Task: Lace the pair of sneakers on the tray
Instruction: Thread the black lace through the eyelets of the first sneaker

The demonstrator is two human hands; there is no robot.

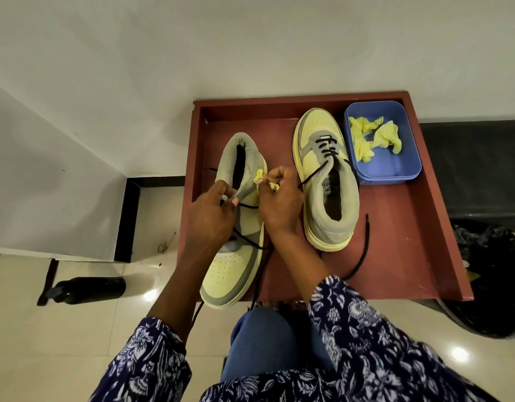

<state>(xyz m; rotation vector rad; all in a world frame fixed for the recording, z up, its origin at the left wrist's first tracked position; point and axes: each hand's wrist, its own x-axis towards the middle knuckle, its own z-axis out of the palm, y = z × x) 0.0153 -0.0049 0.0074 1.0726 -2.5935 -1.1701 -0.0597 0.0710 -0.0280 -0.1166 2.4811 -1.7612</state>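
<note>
Pinning the near sneaker (236, 227) steady, left hand (209, 219) gripping its tongue, right hand (279, 204) pinching yellow paper (262, 181), I reckon clearing space for the lace (250, 242).

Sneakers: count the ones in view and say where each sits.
2. One sneaker lies at the tray's left edge, toe toward the person, held by the left hand and the right hand. The other sneaker stands beside the blue tub, toe away.

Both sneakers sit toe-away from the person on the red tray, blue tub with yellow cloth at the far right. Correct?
Not quite. In the head view only the right sneaker points away. The left sneaker, under both hands, points its toe toward the person. The red tray and the blue tub with yellow cloth are as stated.
</note>
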